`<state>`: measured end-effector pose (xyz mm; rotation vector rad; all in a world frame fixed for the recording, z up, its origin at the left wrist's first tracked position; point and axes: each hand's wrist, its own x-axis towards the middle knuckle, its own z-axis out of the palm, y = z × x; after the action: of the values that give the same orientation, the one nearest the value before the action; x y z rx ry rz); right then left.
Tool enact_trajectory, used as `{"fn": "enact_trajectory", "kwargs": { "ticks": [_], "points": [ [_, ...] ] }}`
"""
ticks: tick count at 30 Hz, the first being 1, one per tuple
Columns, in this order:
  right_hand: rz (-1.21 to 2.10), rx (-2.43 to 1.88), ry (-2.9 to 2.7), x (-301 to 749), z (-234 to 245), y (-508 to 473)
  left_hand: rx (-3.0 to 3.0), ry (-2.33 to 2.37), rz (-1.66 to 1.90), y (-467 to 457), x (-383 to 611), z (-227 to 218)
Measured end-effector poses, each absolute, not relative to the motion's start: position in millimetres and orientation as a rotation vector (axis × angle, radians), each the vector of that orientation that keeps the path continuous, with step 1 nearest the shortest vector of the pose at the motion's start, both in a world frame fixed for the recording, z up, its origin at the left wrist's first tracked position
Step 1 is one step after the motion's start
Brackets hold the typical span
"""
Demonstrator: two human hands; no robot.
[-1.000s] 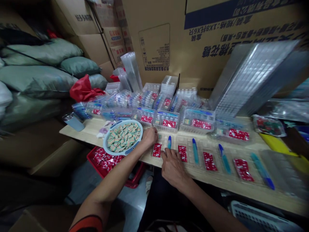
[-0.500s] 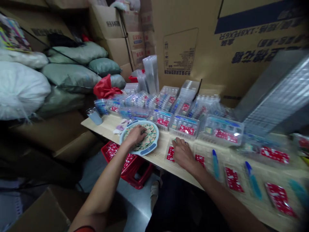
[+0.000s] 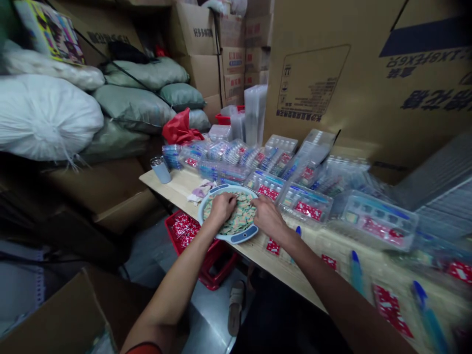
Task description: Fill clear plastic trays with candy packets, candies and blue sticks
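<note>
A round white dish with a blue rim (image 3: 229,238) stands on the wooden table (image 3: 179,183), filled with several small green and tan wrapped pieces (image 3: 241,220). My left hand (image 3: 221,208) rests in the pile with its fingers curled down into the pieces. My right hand (image 3: 268,217) reaches in from the dish's right edge, fingers bent onto the pieces. Whether either hand holds a piece is hidden. To the right lie clear plastic trays with red packets (image 3: 273,246) and blue pens (image 3: 355,271).
Filled clear boxes (image 3: 305,203) are stacked behind the dish, in front of big cardboard cartons (image 3: 361,73). A grey cup (image 3: 161,169) stands at the table's left end. A red crate (image 3: 188,233) sits below the table. Sacks (image 3: 51,115) pile up on the left.
My left hand went from the table edge into the dish. My right hand left the tray with the red packet and moved left to the dish. The view swung left.
</note>
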<state>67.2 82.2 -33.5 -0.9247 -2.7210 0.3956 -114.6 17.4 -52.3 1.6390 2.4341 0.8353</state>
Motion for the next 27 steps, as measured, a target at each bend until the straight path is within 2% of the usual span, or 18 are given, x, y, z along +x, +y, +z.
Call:
{"fn": "enact_trajectory", "kwargs": {
  "ticks": [5, 11, 17, 27],
  "points": [
    [0.233, -0.927, -2.812, 29.0, -36.8, 79.6, 1.131, 2.124, 1.371, 18.5, -123.5, -59.0],
    [0.610, -0.927, -2.595, 14.1, -48.5, 96.5, 0.809, 1.830, 1.790, 17.4, -132.9, -67.0],
    [0.842, -0.869, -2.464, 5.9, -59.2, 114.2, 0.837, 1.749, 1.769, 22.5, -130.7, -73.6],
    [0.881, -0.884, -2.349, -0.2, -48.8, 98.0, 0.984, 1.475, 1.614, 18.5, -121.4, -65.6]
  ]
}}
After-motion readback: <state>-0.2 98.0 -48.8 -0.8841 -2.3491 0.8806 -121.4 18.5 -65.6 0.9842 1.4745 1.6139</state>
